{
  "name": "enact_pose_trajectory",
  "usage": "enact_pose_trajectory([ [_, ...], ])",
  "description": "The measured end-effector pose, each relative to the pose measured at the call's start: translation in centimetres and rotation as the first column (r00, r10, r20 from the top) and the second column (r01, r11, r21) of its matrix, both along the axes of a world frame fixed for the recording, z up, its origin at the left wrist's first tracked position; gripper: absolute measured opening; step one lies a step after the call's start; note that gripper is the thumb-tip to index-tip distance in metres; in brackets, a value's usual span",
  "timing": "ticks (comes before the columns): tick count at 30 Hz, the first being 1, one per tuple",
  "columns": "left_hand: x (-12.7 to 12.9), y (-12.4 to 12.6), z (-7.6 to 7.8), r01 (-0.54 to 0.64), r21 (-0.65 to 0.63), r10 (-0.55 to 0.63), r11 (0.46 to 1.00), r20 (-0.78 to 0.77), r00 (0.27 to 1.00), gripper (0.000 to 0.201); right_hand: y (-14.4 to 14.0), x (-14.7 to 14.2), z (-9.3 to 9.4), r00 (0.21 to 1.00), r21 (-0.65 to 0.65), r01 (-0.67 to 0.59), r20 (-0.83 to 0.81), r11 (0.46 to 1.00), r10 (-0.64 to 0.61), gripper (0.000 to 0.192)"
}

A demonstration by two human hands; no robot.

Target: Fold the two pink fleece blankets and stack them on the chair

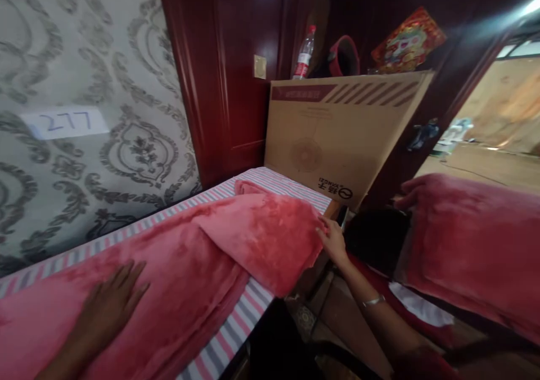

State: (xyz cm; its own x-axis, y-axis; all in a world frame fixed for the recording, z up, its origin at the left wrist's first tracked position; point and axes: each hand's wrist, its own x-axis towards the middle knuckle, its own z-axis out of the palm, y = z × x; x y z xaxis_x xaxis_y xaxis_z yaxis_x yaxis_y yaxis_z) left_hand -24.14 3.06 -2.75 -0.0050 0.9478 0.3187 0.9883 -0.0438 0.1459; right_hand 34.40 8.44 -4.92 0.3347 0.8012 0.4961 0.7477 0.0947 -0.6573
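Note:
A pink fleece blanket (pixel 236 245) lies partly folded across a bed with a striped sheet (pixel 248 312). My left hand (pixel 112 298) rests flat on the blanket at the lower left, fingers spread. My right hand (pixel 333 239) touches the blanket's far folded edge near the bed's corner, fingers on the fabric; a bracelet circles that wrist.
A large cardboard box (pixel 337 132) stands at the bed's end, with a water bottle (pixel 304 53) behind it. Dark wooden panelling (pixel 219 70) and patterned wallpaper bearing a label "277" (pixel 65 122) border the bed. Another pink blanket (pixel 472 239) lies at right, by an open doorway.

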Motion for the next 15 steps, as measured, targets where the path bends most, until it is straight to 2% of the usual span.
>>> enact_pose_trajectory([
  [4,-0.4,0.8,-1.5,0.04,0.012,-0.04,0.999,-0.001,0.999,0.066,3.1,3.0,0.4,0.996,-0.15,0.082,-0.007,0.985,-0.084,0.042],
  [8,-0.9,1.0,-1.7,0.046,0.013,-0.046,0.999,0.023,0.999,0.064,6.5,3.6,1.5,0.991,-0.295,0.107,-0.045,0.949,-0.126,0.033],
  [12,-0.8,0.9,-1.7,0.037,0.057,-0.039,0.998,0.037,0.999,0.061,9.2,3.8,2.7,0.985,-0.398,0.08,-0.107,0.914,-0.133,0.025],
  [15,-0.9,0.9,-1.8,0.037,0.059,-0.039,0.998,0.026,0.999,0.062,10.2,3.5,3.3,0.975,-0.439,0.011,-0.193,0.899,-0.106,0.024],
])
